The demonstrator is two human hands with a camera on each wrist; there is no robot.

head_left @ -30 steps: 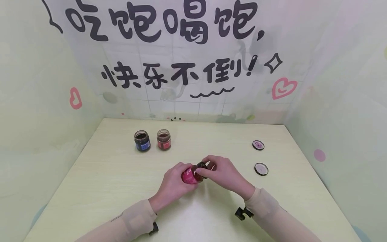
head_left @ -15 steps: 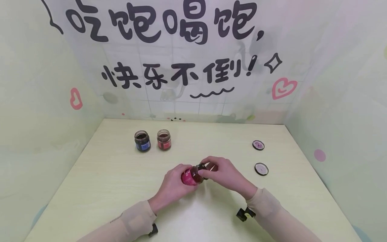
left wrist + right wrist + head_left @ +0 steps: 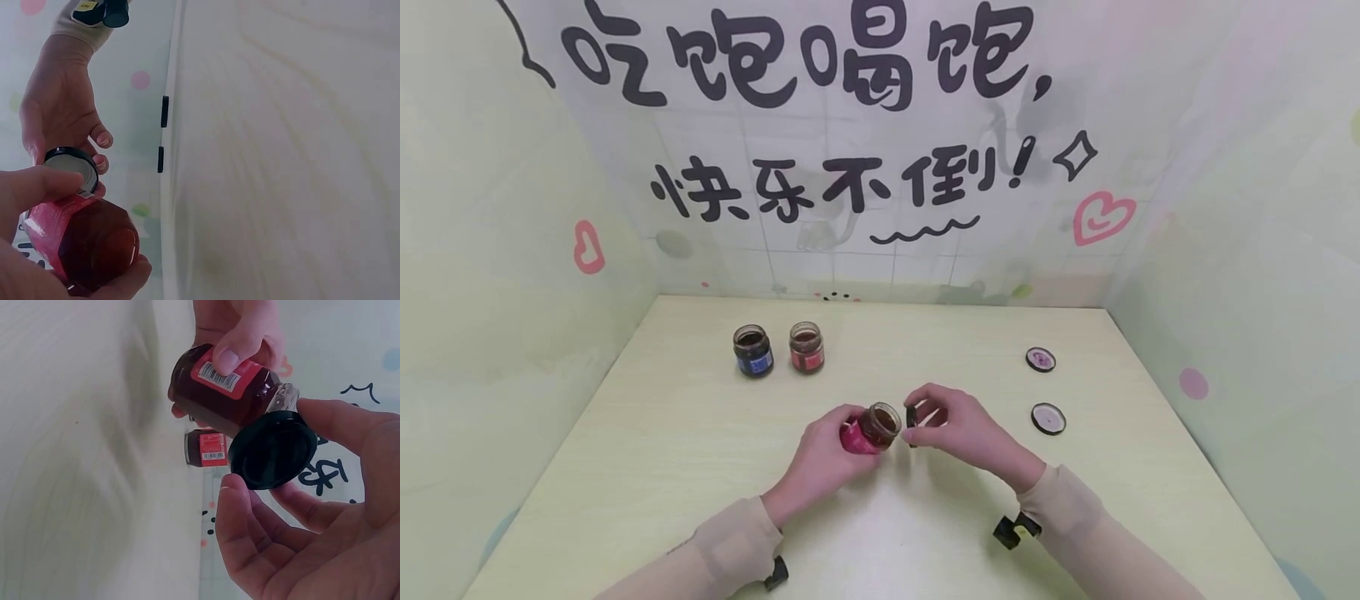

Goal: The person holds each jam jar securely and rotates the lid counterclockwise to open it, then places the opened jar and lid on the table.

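My left hand (image 3: 822,450) grips a glass jar (image 3: 878,426) with a pink-red label and dark reddish-brown contents. The jar is tilted, its uncovered mouth toward the right hand. Between thumb and fingers, my right hand (image 3: 958,425) pinches a black lid (image 3: 912,426) by its rim, apart from the jar's mouth. In the right wrist view the lid (image 3: 273,450) shows its dark outer face, with the jar (image 3: 219,387) just behind it. The lid's pale inside (image 3: 72,167) faces the left wrist camera, which also sees the jar's base (image 3: 100,247).
Two uncovered jars stand at the back left, one blue-labelled (image 3: 753,351) and one red-labelled (image 3: 807,347). On the right side of the pale table (image 3: 647,450), two lids (image 3: 1041,360) lie with their insides up. Printed walls enclose the table at the back and both sides.
The lid has come off the jar, moving slightly right with the right hand. The left hand has shifted a little left with the jar, whose mouth now shows.
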